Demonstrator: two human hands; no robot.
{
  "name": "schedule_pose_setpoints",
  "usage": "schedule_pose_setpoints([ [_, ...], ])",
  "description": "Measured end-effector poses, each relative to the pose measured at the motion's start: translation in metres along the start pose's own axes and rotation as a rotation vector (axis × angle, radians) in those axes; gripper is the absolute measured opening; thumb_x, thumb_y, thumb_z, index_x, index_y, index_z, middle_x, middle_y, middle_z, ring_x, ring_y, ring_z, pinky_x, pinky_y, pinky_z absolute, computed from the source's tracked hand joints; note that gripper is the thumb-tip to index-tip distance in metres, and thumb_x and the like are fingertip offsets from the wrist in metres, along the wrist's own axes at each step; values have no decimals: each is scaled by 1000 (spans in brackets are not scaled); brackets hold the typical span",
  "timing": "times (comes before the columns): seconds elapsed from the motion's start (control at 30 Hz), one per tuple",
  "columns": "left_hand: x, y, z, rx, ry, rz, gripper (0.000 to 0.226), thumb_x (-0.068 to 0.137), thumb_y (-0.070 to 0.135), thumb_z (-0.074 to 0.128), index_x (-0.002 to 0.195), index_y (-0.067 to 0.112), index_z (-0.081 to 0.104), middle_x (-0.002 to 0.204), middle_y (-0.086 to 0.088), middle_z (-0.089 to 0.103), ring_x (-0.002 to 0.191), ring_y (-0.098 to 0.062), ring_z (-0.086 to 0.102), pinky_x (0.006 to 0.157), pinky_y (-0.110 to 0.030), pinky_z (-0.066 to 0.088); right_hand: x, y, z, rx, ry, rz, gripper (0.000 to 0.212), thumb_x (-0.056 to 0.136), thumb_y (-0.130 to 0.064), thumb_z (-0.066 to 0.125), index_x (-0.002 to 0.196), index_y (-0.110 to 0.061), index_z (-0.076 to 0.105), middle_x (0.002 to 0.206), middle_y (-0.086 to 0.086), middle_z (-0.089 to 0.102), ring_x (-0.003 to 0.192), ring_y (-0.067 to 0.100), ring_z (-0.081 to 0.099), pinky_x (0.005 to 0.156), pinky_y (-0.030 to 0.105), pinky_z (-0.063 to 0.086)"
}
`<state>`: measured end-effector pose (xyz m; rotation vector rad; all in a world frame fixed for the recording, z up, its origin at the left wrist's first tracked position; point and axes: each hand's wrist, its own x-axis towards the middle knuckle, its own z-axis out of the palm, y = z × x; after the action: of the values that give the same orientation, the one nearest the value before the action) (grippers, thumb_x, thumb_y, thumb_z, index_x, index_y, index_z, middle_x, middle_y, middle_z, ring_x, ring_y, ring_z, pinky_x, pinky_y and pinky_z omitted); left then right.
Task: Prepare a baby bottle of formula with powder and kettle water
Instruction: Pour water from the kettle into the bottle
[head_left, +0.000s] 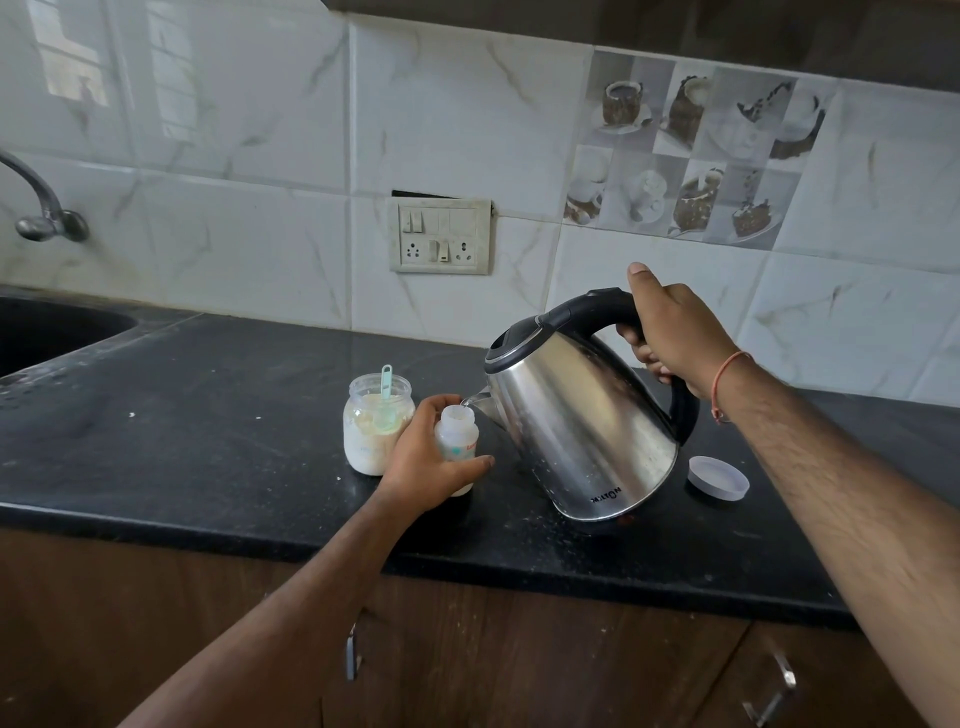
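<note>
Water runs in a thin stream from the spout of one steel kettle (582, 431) into the open mouth of one small baby bottle (456, 441), which stands upright on the black counter (208, 415) just left of the kettle. The left hand (431, 462) wraps the bottle, fingers behind and thumb across the front, holding it steady. The right hand (670, 332) grips the kettle's black handle, fingers curled under it and thumb raised, with the kettle tipped toward the bottle and its base edge close to the counter; whether it touches cannot be told. One jar of powder (371, 426) stands left of the kettle, just beyond the bottle and touching the left hand, with one pale green scoop (385, 387) sticking up out of it. One round lid (718, 477) lies flat on the counter just right of the kettle. Behind the kettle, on the tiled wall, sits one switch plate (440, 236) with two sockets. Far left of the kettle are one tap (44, 208) and one dark sink (52, 327). One orange thread circles the right wrist.
</note>
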<state>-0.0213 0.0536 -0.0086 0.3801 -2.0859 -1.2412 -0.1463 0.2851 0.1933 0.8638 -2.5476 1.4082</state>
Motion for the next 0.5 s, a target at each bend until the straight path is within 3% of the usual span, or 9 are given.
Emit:
schedule_pose_setpoints([
  [0.5,0,1,0,-2,0,-1,82,69,28,101,136,32,54,119,13,68,109,-3,65,84,-13,48,-1,-2,0,1,-3,-4,70,105,-65,29,62,-14,52,47,-3,39,39,18,32,52,29,32],
])
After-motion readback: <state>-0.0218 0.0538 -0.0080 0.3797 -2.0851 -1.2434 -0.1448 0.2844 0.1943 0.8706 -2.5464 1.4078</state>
